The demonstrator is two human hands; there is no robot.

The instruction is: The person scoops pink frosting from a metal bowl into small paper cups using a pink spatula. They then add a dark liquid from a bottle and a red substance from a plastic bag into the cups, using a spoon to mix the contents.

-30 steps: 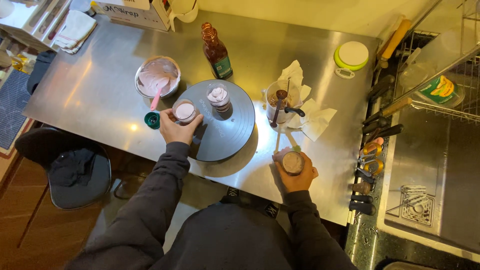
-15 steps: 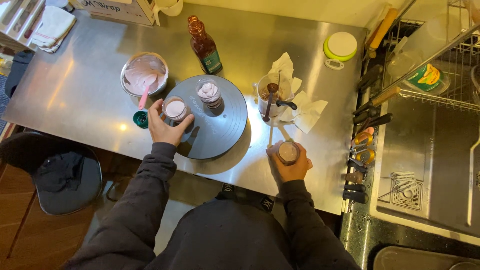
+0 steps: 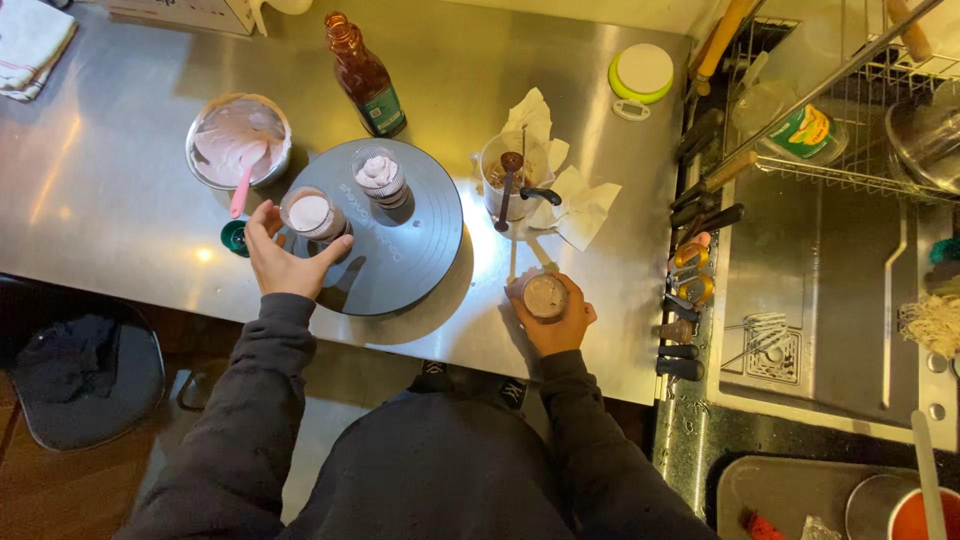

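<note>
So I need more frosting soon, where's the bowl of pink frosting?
In the head view, the round metal bowl of pink frosting sits left of the dark round turntable, just beyond the left hand.

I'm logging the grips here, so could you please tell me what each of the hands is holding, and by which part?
The left hand grips a small cup of white cream by its side; the right hand wraps around the side of a brown-filled cup.

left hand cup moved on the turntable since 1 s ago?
No. The white-filled cup in the left hand sits at the same left edge of the turntable, beside the pink bowl.
</note>
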